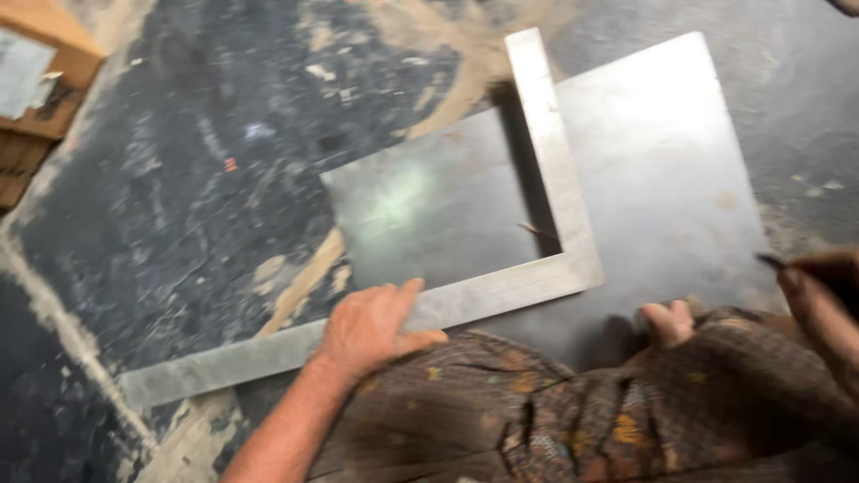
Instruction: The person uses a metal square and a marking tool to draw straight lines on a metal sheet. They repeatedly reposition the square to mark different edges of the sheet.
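Head view: the left hand (371, 326) is laid flat, fingers spread, on the long arm of a steel square (501, 291), pressing it down onto a grey metal sheet (662, 179) lying on the dark floor (179, 197). The forearm is stretched forward from below. At the right edge, the right hand (819, 286) is closed around what seems a dark scriber (769, 261), blurred.

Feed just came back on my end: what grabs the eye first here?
A big L-shaped steel square lies over a grey metal sheet on the stained dark floor, mid-frame. The left hand presses flat on the square's long arm at the bottom centre. At the right edge, the right hand holds a thin dark marking tool.
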Tool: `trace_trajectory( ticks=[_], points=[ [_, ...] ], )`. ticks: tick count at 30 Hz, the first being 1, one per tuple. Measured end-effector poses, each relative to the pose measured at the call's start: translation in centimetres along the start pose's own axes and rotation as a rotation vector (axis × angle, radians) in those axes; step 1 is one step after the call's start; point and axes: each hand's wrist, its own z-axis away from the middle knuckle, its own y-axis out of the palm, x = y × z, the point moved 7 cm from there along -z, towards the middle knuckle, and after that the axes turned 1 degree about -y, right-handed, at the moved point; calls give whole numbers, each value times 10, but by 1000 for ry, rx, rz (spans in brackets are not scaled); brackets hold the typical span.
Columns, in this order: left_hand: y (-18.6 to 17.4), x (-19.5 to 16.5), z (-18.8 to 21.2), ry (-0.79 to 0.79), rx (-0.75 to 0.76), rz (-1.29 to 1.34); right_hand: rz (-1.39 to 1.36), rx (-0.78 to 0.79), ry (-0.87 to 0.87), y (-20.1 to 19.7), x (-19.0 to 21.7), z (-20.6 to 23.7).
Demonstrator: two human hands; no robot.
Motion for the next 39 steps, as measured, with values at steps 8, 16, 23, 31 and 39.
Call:
trace_trajectory(
  ticks=[8, 16, 23, 31, 39],
  points=[
    [-57, 163, 157, -521, 188, -75, 148, 229, -35, 145, 160, 48],
    [-25, 236, 227, -571, 175, -24, 6, 312, -271, 290, 248, 49],
    [18, 251, 227, -525, 214, 67, -11, 258, -369, 322, 254, 52],
    [35, 262, 210, -632, 377, 249, -28, 246, -443, 328, 256, 53],
    [40, 265, 205, -673, 421, 353, -10, 280, -437, 331, 258, 50]
  ],
)
